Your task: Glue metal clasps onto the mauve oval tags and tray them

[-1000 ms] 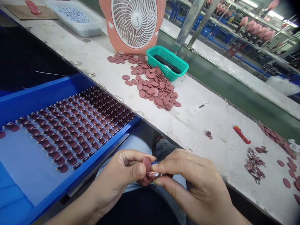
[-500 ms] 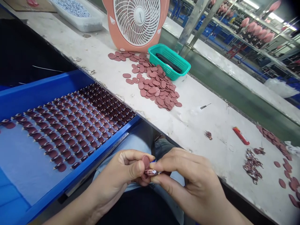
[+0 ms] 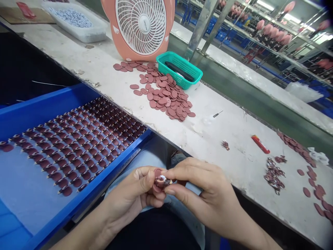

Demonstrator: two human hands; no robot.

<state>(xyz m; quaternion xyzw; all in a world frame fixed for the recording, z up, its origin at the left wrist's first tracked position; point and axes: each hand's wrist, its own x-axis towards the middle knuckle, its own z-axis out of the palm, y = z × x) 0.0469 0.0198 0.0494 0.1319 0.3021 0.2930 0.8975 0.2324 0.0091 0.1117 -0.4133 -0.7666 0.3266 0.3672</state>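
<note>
A small painted figure (image 3: 163, 180), set against a maroon disc (image 3: 157, 171), lies crosswise between two hands short of the desk (image 3: 208, 139), the left hand (image 3: 135, 189) pinching the disc, the right hand (image 3: 201, 187) clasping the figure's outer end; fingers hide the underside, and fine detail blurs.

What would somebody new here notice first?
Probably the big peach-coloured fan standing on the white bench, with reddish-brown discs heaped in front. Next, perhaps, the blue tray on the left, lined with rows of small parts. Low in the middle, the left hand and right hand hold a brown-and-white piece.
</note>
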